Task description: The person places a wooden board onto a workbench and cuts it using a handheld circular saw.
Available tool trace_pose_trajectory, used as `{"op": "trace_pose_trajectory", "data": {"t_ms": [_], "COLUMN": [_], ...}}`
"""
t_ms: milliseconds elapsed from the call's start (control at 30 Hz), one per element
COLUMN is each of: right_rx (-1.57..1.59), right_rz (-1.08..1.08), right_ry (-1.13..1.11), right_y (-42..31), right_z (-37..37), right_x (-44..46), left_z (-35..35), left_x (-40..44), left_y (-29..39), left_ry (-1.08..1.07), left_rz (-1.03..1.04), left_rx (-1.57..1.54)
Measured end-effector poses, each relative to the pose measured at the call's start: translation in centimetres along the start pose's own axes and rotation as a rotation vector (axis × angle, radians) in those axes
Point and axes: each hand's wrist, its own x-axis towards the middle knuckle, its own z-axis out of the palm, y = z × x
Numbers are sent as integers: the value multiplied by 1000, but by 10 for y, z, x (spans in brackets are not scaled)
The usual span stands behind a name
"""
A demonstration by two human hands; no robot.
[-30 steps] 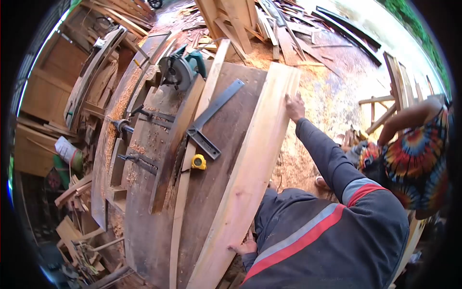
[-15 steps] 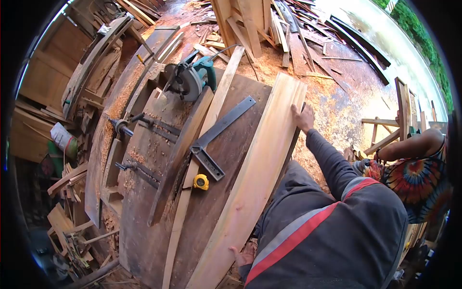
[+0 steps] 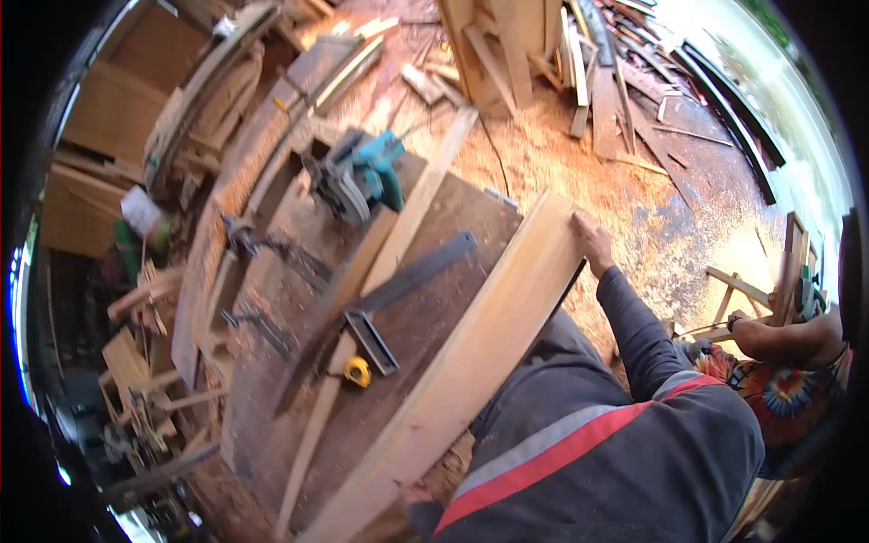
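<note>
A long pale plank lies slantwise along the near side of the brown workbench. My right hand grips its far end, with the fingers at the edge. Low in the view, my left hand is beside the plank's near edge, its fingers smeared by motion. To the left of the plank are a metal square, a yellow tape measure and a narrow wood strip. A teal circular saw rests at the bench's far end.
Clamps and a dark board are on the bench's left part. Scrap wood and sawdust cover the floor beyond. Another person in a tie-dye shirt is at the right, an arm reaching towards a small wooden frame.
The view has shifted, so the bench and tools appear lower. My right hand stays at the plank's far end. The other person's arm has changed position, and a green tool shows near it.
</note>
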Motion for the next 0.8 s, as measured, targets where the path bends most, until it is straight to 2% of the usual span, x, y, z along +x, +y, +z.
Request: {"op": "trace_pose_trajectory", "data": {"t_ms": [33,100,133,167,200,233,267,300,333,400,433,467,533,567,600,633,667,700,733,767,800], "right_rx": [190,-82,-151,129,130,-40,85,264,269,241,290,236,116,5,-106,-196,-284,-117,-109,-509,-105], "right_rz": [119,112,260,422,377,378,418,484,528,560,509,441,287,198,115,164,216,287,155,-129,-81], "right_ry": [26,-55,-107,11,-27,-34,-48,-52,-133,-127,-99,-86,-65,-15,63,100,134,228,157,97,132], "right_y": [36,10,-10,1,10,22,41,26,37,35,24,44,72,72,64,44,26,40,75,93,91], "right_z": [-3,-29,-38,-40,-49,-54,-64,-61,-68,-65,-57,-59,-58,-46,-42,-40,-38,-36,-46,-51,-43], "right_x": [6,1,7,17,27,39,55,58,65,63,54,60,67,65,62,55,48,56,71,78,74], "left_z": [-9,15,40,68,67,90,115,122,127,122,113,104,110,118,120,124,133,138,142,147,143], "left_x": [9,-16,-32,-49,-43,-55,-66,-64,-61,-51,-49,-55,-70,-73,-81,-88,-93,-89,-75,-57,-21], "left_y": [-12,-15,-17,-15,-18,-20,-18,-21,-21,-19,-18,-14,9,26,43,57,74,83,92,101,104], "left_ry": [-27,107,95,54,-51,68,179,229,274,286,282,288,180,138,154,174,75,95,125,157,293], "left_rz": [170,192,195,178,112,78,49,60,77,60,20,31,-107,-70,-51,-14,204,259,405,618,1126], "left_rx": [-31,-8,22,30,14,47,82,73,64,99,147,119,528,528,840,1159,1395,1216,1102,1110,1229]}}
